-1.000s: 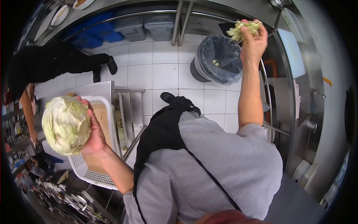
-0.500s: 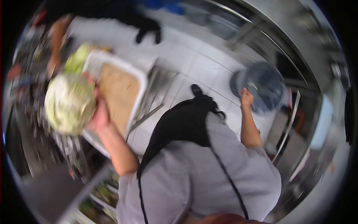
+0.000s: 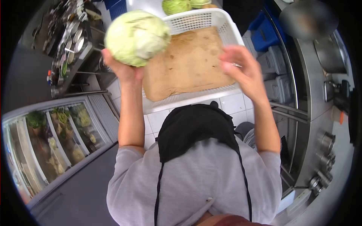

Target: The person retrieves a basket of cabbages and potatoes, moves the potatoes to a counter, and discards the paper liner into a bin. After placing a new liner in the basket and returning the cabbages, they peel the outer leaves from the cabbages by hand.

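Note:
My left hand (image 3: 124,69) holds a whole pale green cabbage (image 3: 137,37) from below, fingers and thumb spread around its underside. The cabbage is raised over the left side of a white perforated plastic crate (image 3: 230,24). Brown paper or cardboard (image 3: 188,64) lines the crate's bottom, with a few small dark bits on it. Over the crate's right side is my right hand (image 3: 243,69), slightly blurred, its fingers loosely curled and apart from the thumb. A small shiny spot shows at its fingers; I cannot make out what it is.
More cabbages (image 3: 176,6) lie beyond the crate's far edge. At lower left is a glass-topped cooler (image 3: 60,139) with vegetables. Utensils crowd a metal rack (image 3: 75,47). A steel counter (image 3: 316,113) runs along the right, with a grey bin (image 3: 245,130) low beside me.
My body has turned left, bringing the crate in front of me. My right hand has moved from above the bin to over the crate. My left hand still holds the cabbage.

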The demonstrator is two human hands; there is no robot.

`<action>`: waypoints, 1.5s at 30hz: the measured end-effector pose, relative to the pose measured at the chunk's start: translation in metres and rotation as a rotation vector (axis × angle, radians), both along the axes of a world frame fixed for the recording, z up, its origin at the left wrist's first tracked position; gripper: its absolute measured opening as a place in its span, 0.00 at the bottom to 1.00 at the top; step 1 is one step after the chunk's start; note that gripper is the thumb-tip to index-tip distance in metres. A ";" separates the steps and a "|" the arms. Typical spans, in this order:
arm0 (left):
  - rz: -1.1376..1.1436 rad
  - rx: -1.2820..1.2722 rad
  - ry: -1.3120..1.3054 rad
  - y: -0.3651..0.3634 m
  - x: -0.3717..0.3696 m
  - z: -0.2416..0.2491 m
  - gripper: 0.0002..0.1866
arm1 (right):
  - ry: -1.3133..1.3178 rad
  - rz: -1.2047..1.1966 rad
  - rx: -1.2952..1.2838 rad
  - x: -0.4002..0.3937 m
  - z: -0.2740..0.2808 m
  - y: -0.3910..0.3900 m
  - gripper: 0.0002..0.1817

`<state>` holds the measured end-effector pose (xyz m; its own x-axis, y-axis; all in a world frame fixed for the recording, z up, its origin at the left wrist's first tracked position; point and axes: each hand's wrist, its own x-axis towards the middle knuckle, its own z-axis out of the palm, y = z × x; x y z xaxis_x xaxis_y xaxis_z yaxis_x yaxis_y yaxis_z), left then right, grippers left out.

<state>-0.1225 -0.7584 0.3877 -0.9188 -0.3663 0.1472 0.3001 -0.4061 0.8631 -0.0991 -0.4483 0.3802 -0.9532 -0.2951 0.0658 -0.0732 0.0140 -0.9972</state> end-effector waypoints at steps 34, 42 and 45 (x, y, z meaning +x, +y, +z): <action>0.296 -1.434 -0.453 -0.110 -0.012 -0.084 0.33 | 0.663 0.372 0.646 -0.126 -0.123 -0.206 0.64; 0.262 -1.424 -0.341 -0.134 -0.036 -0.089 0.31 | 0.689 0.114 0.569 -0.205 -0.064 -0.201 0.31; 0.224 -1.406 -0.341 -0.135 -0.044 -0.082 0.31 | 0.679 -0.165 0.821 -0.259 -0.060 -0.193 0.33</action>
